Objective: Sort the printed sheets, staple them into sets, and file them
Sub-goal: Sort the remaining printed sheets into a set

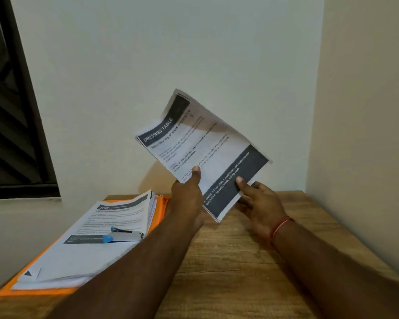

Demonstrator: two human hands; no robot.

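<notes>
A thin set of printed sheets (207, 143), headed "DRESSING TABLE", is held tilted in the air above the wooden table (251, 261). My left hand (187, 196) grips its lower left edge, thumb on the front. My right hand (260, 203) pinches the bottom edge on the dark band, thumb on top. At the left, a thick stack of printed sheets (97, 245) lies on an orange folder (161, 206). A blue and silver stapler (122, 236) rests on that stack.
White walls close in behind and at the right (366, 111). A dark window frame (16, 111) stands at the far left. The stack and folder reach the table's left edge.
</notes>
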